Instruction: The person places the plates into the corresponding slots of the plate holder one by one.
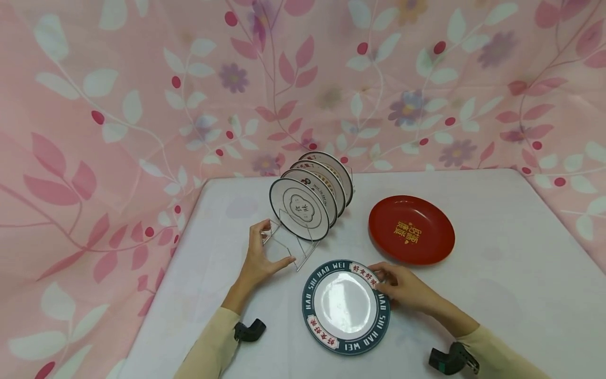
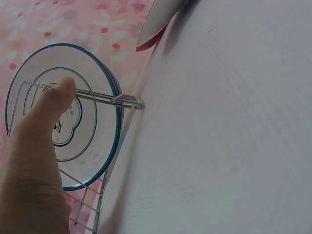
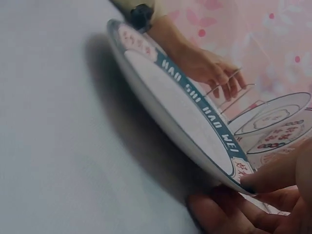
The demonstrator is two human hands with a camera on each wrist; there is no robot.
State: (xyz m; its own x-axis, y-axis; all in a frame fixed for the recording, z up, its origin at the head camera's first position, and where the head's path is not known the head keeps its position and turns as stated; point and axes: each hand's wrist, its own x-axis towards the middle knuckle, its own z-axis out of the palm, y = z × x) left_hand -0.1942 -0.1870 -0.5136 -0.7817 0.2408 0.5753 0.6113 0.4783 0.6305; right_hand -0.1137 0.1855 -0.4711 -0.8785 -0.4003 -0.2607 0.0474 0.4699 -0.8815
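Note:
My right hand (image 1: 407, 287) pinches the rim of a white plate (image 1: 345, 305) with a dark teal lettered border, thumb on top and fingers beneath. In the right wrist view that plate (image 3: 180, 117) is tilted, with a shadow on the cloth under it. My left hand (image 1: 260, 263) grips the near end of a wire dish rack (image 1: 303, 252), its thumb on the wire in the left wrist view. Several white plates (image 1: 300, 208) with dark rims stand on edge in the rack, one behind another. The nearest shows its underside.
A red oval plate (image 1: 412, 230) with gold characters lies on the white tablecloth (image 1: 497, 295), right of the rack. Behind the table hangs a pink floral cloth (image 1: 303, 79). The rack stands near the table's far edge.

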